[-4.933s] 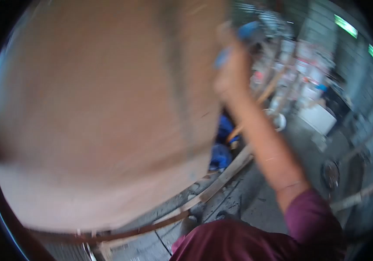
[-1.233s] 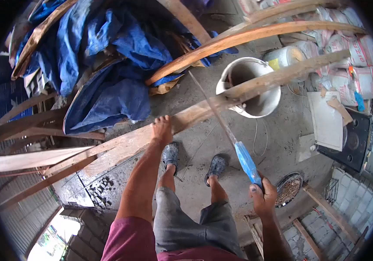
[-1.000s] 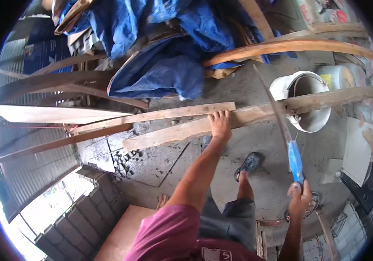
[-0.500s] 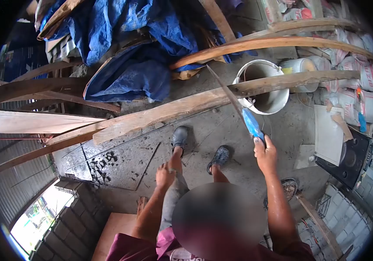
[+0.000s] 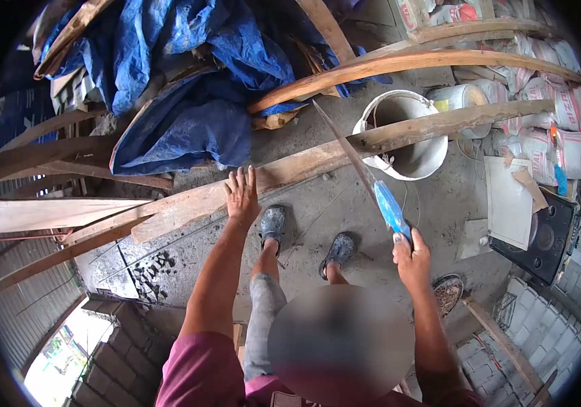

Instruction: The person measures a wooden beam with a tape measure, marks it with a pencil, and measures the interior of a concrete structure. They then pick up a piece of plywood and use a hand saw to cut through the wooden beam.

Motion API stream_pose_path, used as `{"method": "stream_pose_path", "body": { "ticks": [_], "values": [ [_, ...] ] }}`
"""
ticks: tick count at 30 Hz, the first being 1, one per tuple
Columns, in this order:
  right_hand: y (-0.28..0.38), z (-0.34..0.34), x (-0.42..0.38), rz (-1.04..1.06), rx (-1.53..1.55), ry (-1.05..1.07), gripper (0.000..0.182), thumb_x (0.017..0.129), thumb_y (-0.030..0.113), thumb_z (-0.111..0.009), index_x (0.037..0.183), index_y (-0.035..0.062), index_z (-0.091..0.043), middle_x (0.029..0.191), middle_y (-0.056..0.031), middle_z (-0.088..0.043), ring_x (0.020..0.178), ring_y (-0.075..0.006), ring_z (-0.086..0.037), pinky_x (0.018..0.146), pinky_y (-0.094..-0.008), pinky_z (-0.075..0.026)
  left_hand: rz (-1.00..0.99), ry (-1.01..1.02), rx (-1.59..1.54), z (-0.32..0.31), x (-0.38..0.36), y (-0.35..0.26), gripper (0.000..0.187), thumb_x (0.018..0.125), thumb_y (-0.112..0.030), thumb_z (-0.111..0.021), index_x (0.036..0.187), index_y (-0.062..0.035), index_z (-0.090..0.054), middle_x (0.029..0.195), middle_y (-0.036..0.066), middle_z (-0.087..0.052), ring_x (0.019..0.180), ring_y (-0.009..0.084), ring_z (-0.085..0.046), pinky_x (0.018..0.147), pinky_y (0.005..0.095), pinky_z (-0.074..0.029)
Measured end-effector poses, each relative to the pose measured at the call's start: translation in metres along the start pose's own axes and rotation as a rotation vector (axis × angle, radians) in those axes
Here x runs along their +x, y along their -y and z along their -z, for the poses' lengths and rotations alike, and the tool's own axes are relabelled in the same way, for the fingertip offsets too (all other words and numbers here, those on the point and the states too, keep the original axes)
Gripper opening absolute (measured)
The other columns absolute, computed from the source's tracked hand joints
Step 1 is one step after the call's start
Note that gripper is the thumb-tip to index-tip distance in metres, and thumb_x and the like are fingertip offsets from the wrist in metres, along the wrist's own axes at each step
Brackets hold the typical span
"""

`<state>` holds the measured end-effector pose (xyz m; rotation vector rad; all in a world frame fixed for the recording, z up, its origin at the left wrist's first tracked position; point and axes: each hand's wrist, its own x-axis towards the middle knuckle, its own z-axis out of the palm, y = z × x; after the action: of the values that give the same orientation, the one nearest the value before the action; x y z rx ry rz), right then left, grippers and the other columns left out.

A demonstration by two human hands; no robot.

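Observation:
My right hand [image 5: 412, 259] is wrapped round the blue handle of a handsaw [image 5: 391, 207]. The saw's long, narrow blade points away and to the left, crossing over a wooden plank [image 5: 290, 169] in this view. With fingers stretched out, my left hand [image 5: 241, 198] lies at the near edge of that plank, left of the saw. The plank runs across in front of me, and its right part passes over the mouth of a white bucket [image 5: 433, 150].
Blue tarpaulin [image 5: 188, 129] is heaped beyond the plank, with a curved board [image 5: 399, 68] beside it. Printed sacks [image 5: 568, 108] are stacked at the right, near a black stove-like panel [image 5: 541, 237]. A bowl [image 5: 448, 293] sits beside my right forearm.
My left hand has moved forward from beside my knee to the plank, its fingers now spread. My right hand still holds the saw in nearly the same place.

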<state>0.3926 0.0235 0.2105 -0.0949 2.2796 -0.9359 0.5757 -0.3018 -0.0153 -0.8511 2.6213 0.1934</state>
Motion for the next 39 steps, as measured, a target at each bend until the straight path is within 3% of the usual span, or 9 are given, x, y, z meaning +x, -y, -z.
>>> {"method": "stream_pose_path", "body": {
  "ticks": [6,10,16,18,20,23,32,36,39],
  "values": [
    [0.013,-0.006,0.001,0.045,0.109,-0.024,0.025,0.099,0.024,-0.06,0.108,0.0004,-0.061,0.067,0.0017,-0.052,0.058,-0.0063,-0.048,0.052,-0.0244,-0.04,-0.015,0.095,0.032,-0.047,0.05,0.02,0.106,0.064,-0.023,-0.084,0.152,-0.0111,-0.025,0.135,0.019,-0.048,0.127,0.0389,-0.046,0.106,0.0539,-0.04],
    [0.048,-0.019,0.003,0.033,0.154,-0.045,0.025,0.098,0.025,-0.057,0.088,0.0021,-0.055,0.062,0.0,-0.05,0.055,-0.0077,-0.046,0.053,-0.0259,-0.037,-0.276,0.335,-0.262,0.002,0.072,0.047,0.11,0.044,-0.021,-0.092,0.14,-0.0052,-0.039,0.121,0.022,-0.059,0.11,0.0419,-0.059,0.095,0.0458,-0.049],
    [0.057,-0.011,-0.001,0.061,0.13,-0.026,0.032,0.1,0.022,-0.06,0.12,-0.0029,-0.061,0.071,0.0015,-0.053,0.059,-0.0041,-0.047,0.052,-0.0222,-0.039,-0.28,0.499,-0.359,0.002,0.074,0.052,0.107,0.038,-0.021,-0.092,0.134,-0.0066,-0.046,0.122,0.02,-0.06,0.113,0.0381,-0.061,0.095,0.0457,-0.049],
    [0.053,-0.011,-0.006,0.046,0.101,-0.012,0.035,0.1,0.021,-0.06,0.124,-0.0036,-0.06,0.073,0.0012,-0.054,0.06,-0.0039,-0.047,0.052,-0.022,-0.039,-0.174,0.254,-0.219,0.007,0.045,0.033,0.097,0.046,-0.018,-0.089,0.134,-0.0098,-0.047,0.12,0.019,-0.06,0.113,0.0373,-0.059,0.092,0.0488,-0.048],
    [0.047,-0.017,-0.01,0.079,0.122,-0.041,0.036,0.099,0.019,-0.059,0.127,-0.0049,-0.058,0.075,0.001,-0.055,0.06,-0.0042,-0.047,0.052,-0.0221,-0.04,-0.128,0.04,-0.152,-0.022,0.021,0.016,0.07,0.07,-0.009,-0.07,0.136,-0.0128,-0.047,0.12,0.016,-0.057,0.111,0.0366,-0.056,0.093,0.0518,-0.044],
    [0.04,-0.026,-0.019,0.138,0.113,-0.063,0.038,0.099,0.017,-0.059,0.13,-0.0052,-0.057,0.074,0.001,-0.055,0.06,-0.0051,-0.048,0.053,-0.0227,-0.041,-0.021,0.048,-0.097,-0.038,-0.012,-0.009,0.067,0.079,-0.014,-0.065,0.142,-0.0133,-0.043,0.117,0.016,-0.056,0.111,0.0346,-0.053,0.1,0.0533,-0.036],
    [0.018,-0.036,-0.021,0.093,-0.06,-0.019,0.039,0.097,0.019,-0.062,0.129,-0.0023,-0.059,0.073,-0.0031,-0.059,0.061,-0.0083,-0.055,0.055,-0.0263,-0.046,0.036,0.043,-0.054,-0.05,-0.03,-0.022,0.067,0.08,-0.011,-0.066,0.142,-0.0146,-0.039,0.121,0.016,-0.052,0.115,0.035,-0.048,0.104,0.0528,-0.032],
    [-0.002,-0.036,-0.01,0.12,-0.165,-0.049,0.038,0.096,0.018,-0.063,0.127,-0.0017,-0.059,0.078,-0.0112,-0.064,0.063,-0.0157,-0.06,0.06,-0.0322,-0.05,0.025,0.231,-0.067,-0.003,-0.008,-0.018,0.074,0.08,-0.036,-0.076,0.142,-0.0126,-0.041,0.128,0.018,-0.052,0.122,0.0377,-0.048,0.105,0.054,-0.033],
    [0.0,-0.037,-0.004,0.085,-0.178,-0.04,0.037,0.096,0.018,-0.063,0.127,-0.0011,-0.059,0.083,-0.0141,-0.067,0.069,-0.0192,-0.065,0.065,-0.0335,-0.052,0.01,0.243,-0.424,0.004,0.023,-0.018,0.085,0.085,-0.07,-0.057,0.141,-0.007,-0.047,0.143,0.025,-0.048,0.133,0.0409,-0.045,0.106,0.0571,-0.035]
  ]
}}
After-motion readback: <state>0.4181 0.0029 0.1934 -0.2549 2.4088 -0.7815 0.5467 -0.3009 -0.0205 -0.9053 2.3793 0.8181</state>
